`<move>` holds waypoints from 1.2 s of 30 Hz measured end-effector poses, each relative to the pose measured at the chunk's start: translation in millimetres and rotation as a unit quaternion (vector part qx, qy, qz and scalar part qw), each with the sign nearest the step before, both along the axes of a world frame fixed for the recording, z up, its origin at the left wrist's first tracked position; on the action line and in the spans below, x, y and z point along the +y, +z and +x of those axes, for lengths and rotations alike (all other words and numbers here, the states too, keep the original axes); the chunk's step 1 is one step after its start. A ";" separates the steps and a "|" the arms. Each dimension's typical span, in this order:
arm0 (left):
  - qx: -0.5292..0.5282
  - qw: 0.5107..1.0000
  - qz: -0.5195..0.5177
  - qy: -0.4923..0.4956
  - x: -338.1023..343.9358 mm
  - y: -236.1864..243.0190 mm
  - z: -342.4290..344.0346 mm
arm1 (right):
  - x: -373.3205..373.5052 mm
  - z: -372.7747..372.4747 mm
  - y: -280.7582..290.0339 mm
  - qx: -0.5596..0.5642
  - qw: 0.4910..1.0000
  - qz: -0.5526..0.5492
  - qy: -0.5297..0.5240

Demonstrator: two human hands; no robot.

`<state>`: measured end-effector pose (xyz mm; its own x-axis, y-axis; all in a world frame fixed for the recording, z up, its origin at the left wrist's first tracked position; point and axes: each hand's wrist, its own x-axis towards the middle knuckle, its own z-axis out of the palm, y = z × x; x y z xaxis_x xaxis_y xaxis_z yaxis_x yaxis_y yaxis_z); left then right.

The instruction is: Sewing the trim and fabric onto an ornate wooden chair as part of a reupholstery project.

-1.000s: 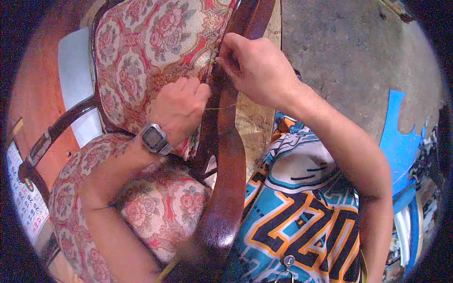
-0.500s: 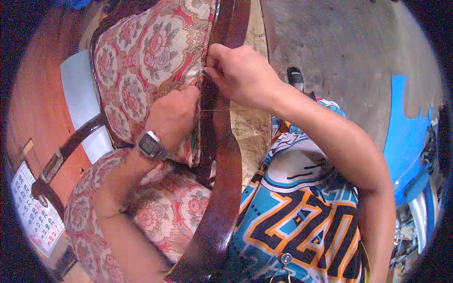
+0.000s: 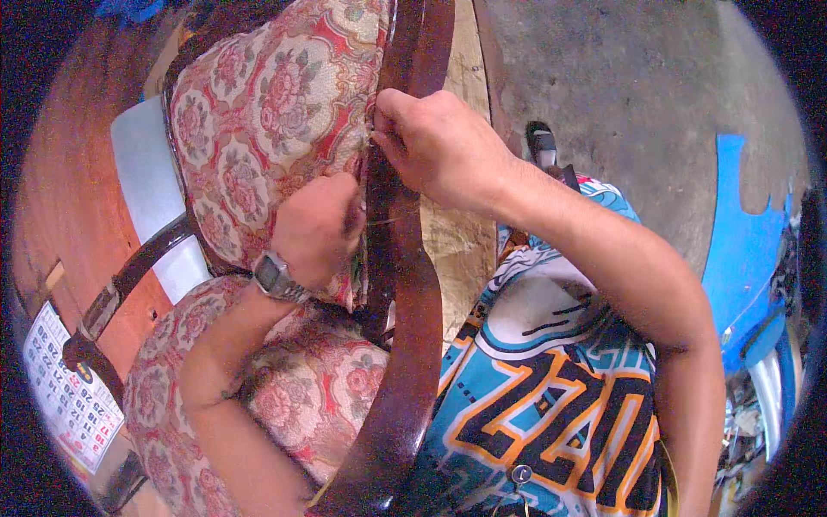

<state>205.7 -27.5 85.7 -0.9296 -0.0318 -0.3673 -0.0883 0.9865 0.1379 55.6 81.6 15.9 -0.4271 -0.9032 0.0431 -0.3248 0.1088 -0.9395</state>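
Note:
A chair with rose-patterned fabric has a backrest cushion (image 3: 233,138) set along a dark, glossy wooden frame (image 3: 405,345). My right hand (image 3: 439,142) is closed in a pinch at the seam where the cushion meets the wood. Whatever its fingertips hold is hidden. Just below and to the left, my left hand (image 3: 317,226), with a metal watch (image 3: 274,276) at its wrist, is closed against the cushion's edge. From its fingers a thin, pale thread (image 3: 383,222) stretches over the dark wood.
The patterned seat (image 3: 301,396) lies under my left forearm. A curved wooden armrest (image 3: 129,276), white sheets (image 3: 148,164) and a printed calendar (image 3: 69,388) are at left. Blue sheet material (image 3: 741,267) stands at right on the grey floor (image 3: 620,95).
My left hand has turned slightly and shifted a little down. My right hand has moved slightly down and left along the seam, still pinched. The thread hangs at a different slant.

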 end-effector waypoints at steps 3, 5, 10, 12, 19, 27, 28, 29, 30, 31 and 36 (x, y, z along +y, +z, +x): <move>0.046 0.994 0.018 0.093 2.9 -2.0 2.0 | -0.2 0.3 -4.7 -0.009 1.000 -0.022 -0.003; 0.040 0.990 -0.048 0.129 7.0 -3.2 0.7 | -0.6 1.8 -7.4 -0.012 0.999 -0.030 -0.013; 0.024 0.993 -0.045 0.106 6.0 0.0 -4.2 | -2.9 5.4 -10.5 -0.007 0.999 -0.025 -0.027; 0.014 0.997 -0.038 0.068 5.5 -0.3 -4.1 | -3.5 5.9 -9.3 0.000 1.000 -0.018 -0.026; -0.059 0.991 -0.115 -0.045 19.3 -7.3 4.2 | 0.8 8.4 5.9 0.006 0.998 0.056 -0.013; -0.073 0.995 0.046 -0.056 -8.2 7.3 4.6 | 0.7 6.0 10.0 -0.026 0.998 0.050 0.003; -0.033 0.999 0.035 -0.010 -9.7 14.2 -0.2 | 2.0 4.5 9.0 -0.045 0.998 0.051 0.005; 0.000 0.999 0.030 0.032 -11.7 23.2 -7.4 | 4.1 3.6 8.5 -0.038 0.999 0.009 -0.011; 0.032 0.998 -0.015 0.057 -10.1 35.2 -13.4 | 8.3 3.4 8.6 -0.110 0.994 0.010 -0.017; 0.105 0.993 -0.049 0.031 -15.6 46.6 -24.2 | 12.9 2.4 9.1 -0.176 0.983 0.046 -0.020; 0.299 0.949 -0.043 -0.083 -29.3 91.4 -46.1 | 52.7 -32.7 8.3 -0.398 0.905 0.000 -0.149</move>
